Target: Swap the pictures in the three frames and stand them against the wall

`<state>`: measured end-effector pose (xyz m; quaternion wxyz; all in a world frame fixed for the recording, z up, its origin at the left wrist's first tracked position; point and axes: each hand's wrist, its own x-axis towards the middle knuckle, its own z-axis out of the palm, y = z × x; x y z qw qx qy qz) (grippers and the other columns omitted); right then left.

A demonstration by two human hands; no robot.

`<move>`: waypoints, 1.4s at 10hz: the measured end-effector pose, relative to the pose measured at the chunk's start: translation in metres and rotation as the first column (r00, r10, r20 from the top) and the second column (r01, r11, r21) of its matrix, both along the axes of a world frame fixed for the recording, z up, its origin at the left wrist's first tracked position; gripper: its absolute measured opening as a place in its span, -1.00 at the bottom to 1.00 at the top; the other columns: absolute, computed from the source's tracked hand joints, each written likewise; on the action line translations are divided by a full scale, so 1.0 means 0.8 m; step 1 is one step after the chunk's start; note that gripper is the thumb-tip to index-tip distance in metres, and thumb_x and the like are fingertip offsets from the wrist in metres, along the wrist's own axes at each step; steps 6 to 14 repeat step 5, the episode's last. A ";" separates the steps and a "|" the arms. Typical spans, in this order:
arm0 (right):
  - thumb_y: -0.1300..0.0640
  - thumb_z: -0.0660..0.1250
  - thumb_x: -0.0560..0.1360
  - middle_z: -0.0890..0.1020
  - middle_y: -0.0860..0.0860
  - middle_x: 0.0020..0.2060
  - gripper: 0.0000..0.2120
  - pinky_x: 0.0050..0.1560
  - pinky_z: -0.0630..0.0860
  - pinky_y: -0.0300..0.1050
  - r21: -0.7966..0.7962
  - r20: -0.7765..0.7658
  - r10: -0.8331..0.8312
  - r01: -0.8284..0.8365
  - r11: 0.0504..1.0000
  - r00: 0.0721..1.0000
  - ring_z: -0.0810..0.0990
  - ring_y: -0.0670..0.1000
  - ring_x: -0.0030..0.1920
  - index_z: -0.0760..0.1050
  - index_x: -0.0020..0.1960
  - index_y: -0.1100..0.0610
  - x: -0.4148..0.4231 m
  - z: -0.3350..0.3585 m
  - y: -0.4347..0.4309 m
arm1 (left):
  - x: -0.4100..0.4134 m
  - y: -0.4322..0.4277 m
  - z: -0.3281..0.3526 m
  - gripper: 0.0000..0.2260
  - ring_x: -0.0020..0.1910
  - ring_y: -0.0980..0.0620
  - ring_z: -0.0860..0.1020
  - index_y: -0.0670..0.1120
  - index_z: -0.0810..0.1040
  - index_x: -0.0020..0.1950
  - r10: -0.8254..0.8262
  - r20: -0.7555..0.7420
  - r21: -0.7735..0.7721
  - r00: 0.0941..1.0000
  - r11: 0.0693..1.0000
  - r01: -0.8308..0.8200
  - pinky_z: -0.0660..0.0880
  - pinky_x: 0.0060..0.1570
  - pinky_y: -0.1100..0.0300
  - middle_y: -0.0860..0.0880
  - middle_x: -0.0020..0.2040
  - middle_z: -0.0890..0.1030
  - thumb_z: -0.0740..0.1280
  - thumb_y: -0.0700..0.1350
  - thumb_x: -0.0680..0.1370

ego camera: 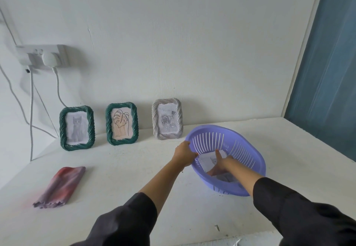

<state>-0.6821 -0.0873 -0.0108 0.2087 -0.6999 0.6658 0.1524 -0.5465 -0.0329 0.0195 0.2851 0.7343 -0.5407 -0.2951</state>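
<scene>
Three frames stand against the wall: a green frame with a cat picture, a green frame with a leaf drawing and a grey frame with a rose picture. To their right a purple slotted basket is tilted on the white table. My left hand grips the basket's left rim. My right hand reaches inside it, fingers on loose paper pictures; the basket wall hides part of the hand.
A folded pink and purple cloth lies at the front left of the white table. A wall socket with plugs and cables hangs at the left. A blue curtain borders the right side.
</scene>
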 end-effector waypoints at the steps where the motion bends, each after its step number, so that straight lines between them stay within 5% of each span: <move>1: -0.31 0.31 0.35 -0.03 0.24 0.49 0.09 0.43 0.14 0.16 -0.004 -0.004 0.023 -0.023 1.000 1.000 0.09 0.28 0.47 -0.42 0.47 0.02 -0.001 -0.004 -0.002 | -0.001 -0.002 -0.001 -0.45 0.40 -0.14 0.34 -0.16 0.18 0.49 -0.002 -0.002 -0.002 1.000 1.000 0.002 0.39 0.30 0.05 -0.17 0.46 0.29 0.29 -0.15 0.54; 3: -0.30 0.29 0.38 -0.07 0.18 0.51 0.06 0.47 0.08 0.15 0.004 0.073 0.043 -0.044 0.999 0.996 0.02 0.25 0.50 -0.38 0.48 0.10 -0.002 0.003 -0.006 | -0.002 -0.001 -0.001 -0.46 0.32 -0.16 0.42 -0.14 0.16 0.49 -0.002 -0.018 0.013 1.000 1.000 0.002 0.46 0.25 0.01 -0.17 0.44 0.31 0.27 -0.13 0.56; 4: -0.33 0.16 0.44 -0.08 0.17 0.51 -0.03 0.49 0.03 0.11 0.007 0.112 0.011 -0.011 1.000 0.994 -0.03 0.23 0.51 -0.33 0.49 0.15 -0.005 0.010 -0.012 | 0.003 0.003 0.004 -0.49 0.22 -0.18 0.50 -0.12 0.18 0.49 -0.033 -0.002 0.046 0.999 0.998 0.033 0.54 0.01 0.05 -0.17 0.41 0.36 0.23 -0.07 0.58; 5: -0.30 0.02 0.52 0.06 0.20 0.50 -0.21 0.47 0.13 0.08 -0.137 0.106 0.001 0.014 0.990 0.994 0.09 0.23 0.48 -0.14 0.51 0.18 -0.007 0.015 -0.030 | 0.015 0.003 0.011 -0.53 0.34 -0.15 0.41 -0.15 0.26 0.46 -0.013 0.072 0.005 0.997 1.000 0.013 0.42 0.22 0.07 -0.16 0.41 0.37 0.22 -0.04 0.58; 14: -0.30 0.02 0.52 0.06 0.20 0.50 -0.21 0.47 0.13 0.08 -0.137 0.106 0.001 0.014 0.990 0.994 0.09 0.23 0.48 -0.14 0.51 0.18 -0.007 0.015 -0.030 | 0.015 0.003 0.011 -0.53 0.34 -0.15 0.41 -0.15 0.26 0.46 -0.013 0.072 0.005 0.997 1.000 0.013 0.42 0.22 0.07 -0.16 0.41 0.37 0.22 -0.04 0.58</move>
